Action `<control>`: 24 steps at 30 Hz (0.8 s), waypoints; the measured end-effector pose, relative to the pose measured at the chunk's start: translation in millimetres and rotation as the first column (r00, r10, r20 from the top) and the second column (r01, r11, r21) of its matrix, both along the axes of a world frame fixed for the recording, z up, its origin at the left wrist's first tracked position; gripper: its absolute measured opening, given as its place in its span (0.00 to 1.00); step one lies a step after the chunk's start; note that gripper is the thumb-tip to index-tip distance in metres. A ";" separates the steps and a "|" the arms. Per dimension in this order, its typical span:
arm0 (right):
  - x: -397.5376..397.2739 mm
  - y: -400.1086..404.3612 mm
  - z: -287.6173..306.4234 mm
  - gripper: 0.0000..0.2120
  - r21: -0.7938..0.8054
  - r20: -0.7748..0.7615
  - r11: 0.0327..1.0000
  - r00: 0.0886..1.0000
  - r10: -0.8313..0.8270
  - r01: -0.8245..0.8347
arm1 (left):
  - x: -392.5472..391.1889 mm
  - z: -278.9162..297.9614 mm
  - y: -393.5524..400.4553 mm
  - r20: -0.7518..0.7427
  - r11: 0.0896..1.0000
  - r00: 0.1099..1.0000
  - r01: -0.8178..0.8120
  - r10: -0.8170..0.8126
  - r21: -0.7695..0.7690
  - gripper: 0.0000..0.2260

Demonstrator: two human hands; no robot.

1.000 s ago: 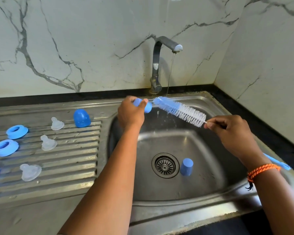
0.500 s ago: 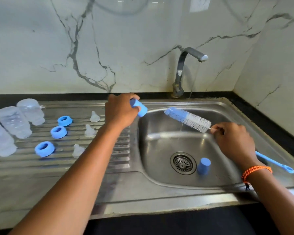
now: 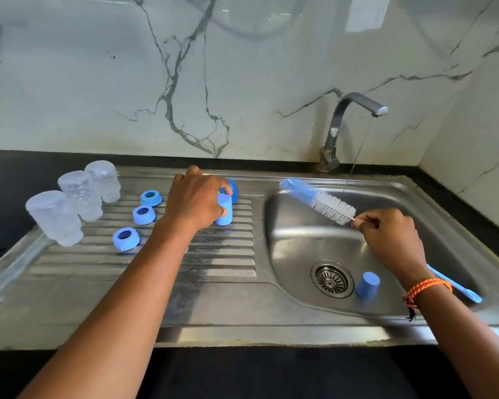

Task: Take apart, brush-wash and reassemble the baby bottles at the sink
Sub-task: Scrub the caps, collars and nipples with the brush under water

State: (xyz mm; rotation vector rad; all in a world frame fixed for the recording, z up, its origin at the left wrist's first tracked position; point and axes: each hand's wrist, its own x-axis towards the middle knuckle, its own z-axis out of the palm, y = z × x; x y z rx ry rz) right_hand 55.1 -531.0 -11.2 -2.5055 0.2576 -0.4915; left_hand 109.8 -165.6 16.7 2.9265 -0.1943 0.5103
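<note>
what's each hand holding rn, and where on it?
Left hand grips a blue cap by its top and side, on the drainboard. Right hand pinches the bottle brush on its stem just below the bristles.

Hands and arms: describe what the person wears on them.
Both forearms are bare, with no sleeves or gloves in view. The left hand shows no jewellery. The right hand has a braided orange thread wristband with a dark tassel hanging from it.

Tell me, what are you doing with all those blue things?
Washing baby bottle parts. My left hand is setting a blue cap on the draining board, near three blue rings and three upturned bottles. My right hand holds the bottle brush over the sink. Another cap sits by the drain.
</note>
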 end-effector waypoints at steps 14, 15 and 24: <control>-3.4 -33.9 10.9 0.14 0.044 -0.024 0.996 0.996 0.084 -0.083 | 2.2 18.3 -59.2 0.181 0.956 0.960 0.244 -0.214 -0.164 0.13; -3.8 -39.4 12.2 0.14 0.030 -0.040 0.995 0.995 0.091 -0.090 | 3.3 16.3 -71.4 0.170 0.942 0.958 0.264 -0.231 -0.206 0.11; -13.2 -103.9 11.3 0.06 -0.083 -0.132 0.997 0.991 0.002 -0.013 | 19.0 -31.6 -207.3 -0.262 0.814 0.829 0.335 -0.494 -0.474 0.04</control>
